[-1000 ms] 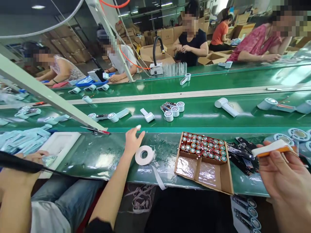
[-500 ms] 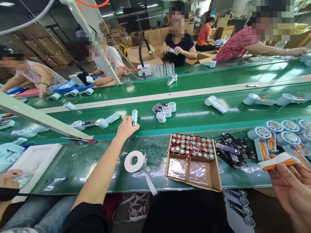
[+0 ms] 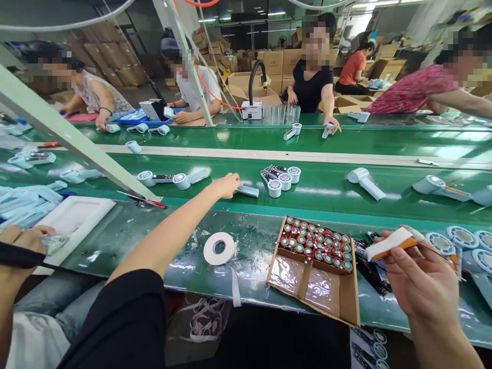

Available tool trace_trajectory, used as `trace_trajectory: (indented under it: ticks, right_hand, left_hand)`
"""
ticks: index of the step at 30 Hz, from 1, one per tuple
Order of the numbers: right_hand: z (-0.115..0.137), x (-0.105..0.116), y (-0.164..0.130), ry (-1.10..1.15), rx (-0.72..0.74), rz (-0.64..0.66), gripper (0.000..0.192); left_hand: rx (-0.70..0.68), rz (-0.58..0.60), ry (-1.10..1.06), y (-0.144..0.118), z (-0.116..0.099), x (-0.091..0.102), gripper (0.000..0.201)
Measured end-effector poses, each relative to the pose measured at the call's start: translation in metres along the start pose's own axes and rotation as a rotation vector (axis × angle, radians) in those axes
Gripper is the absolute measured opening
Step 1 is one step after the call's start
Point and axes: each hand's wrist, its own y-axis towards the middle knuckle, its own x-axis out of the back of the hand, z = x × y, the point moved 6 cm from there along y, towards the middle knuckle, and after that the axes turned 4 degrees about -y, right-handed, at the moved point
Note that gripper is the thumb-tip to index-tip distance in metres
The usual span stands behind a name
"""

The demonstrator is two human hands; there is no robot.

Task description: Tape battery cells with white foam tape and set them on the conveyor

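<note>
My left hand [image 3: 228, 185] reaches over the green conveyor belt, closed around the hidden end of a light-blue fan body [image 3: 248, 191]. That body's handle points right and lies low along the belt. In my right hand [image 3: 421, 279], at the right above the bench, is an orange battery pack [image 3: 394, 249] with a white strip along its top, pinched between thumb and fingers. Below my left arm a roll of white tape [image 3: 209, 250] lies on the bench, its loose end hanging over the front edge. Between my hands stands a cardboard box [image 3: 272, 277] holding several small motors [image 3: 307, 241] with red wires.
Fan bodies with circuit boards [image 3: 274, 187] lie on the belt. Dark circuit boards [image 3: 371, 271] and round fan heads [image 3: 461, 237] crowd the bench's right. Red-handled tweezers [image 3: 156, 203] lie by a slanted post [image 3: 96, 159]. A neighbour's hand [image 3: 26, 241] works at a white tray [image 3: 102, 205].
The fan body under my left hand has gone from standing up to lying along the belt. My right hand has come inward with the battery pack. A co-worker opposite now reaches onto the belt.
</note>
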Motion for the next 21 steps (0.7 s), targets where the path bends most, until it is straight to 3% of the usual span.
trace_trajectory:
  ticks: [4,8,13,18,21]
  right_hand:
    - [0.003,-0.018,0.010,-0.026,0.022,0.065,0.042]
    - [0.006,-0.054,0.024,-0.070,0.062,0.202,0.044]
    - [0.013,-0.123,0.036,-0.135,0.199,0.505,0.052]
    - [0.015,-0.201,0.041,-0.131,0.286,0.775,0.047]
    - [-0.001,-0.241,0.051,-0.213,0.315,0.888,0.045]
  left_hand:
    - [-0.035,-0.049,-0.018,0.005,0.000,-0.013,0.051]
    - [-0.150,-0.167,-0.032,0.003,-0.006,-0.019,0.044]
    - [-0.289,-0.247,-0.036,-0.003,-0.003,-0.028,0.032]
    - [-0.482,-0.429,0.026,-0.003,-0.005,-0.030,0.025]
    - [-0.481,-0.370,0.023,0.005,-0.012,-0.034,0.024]
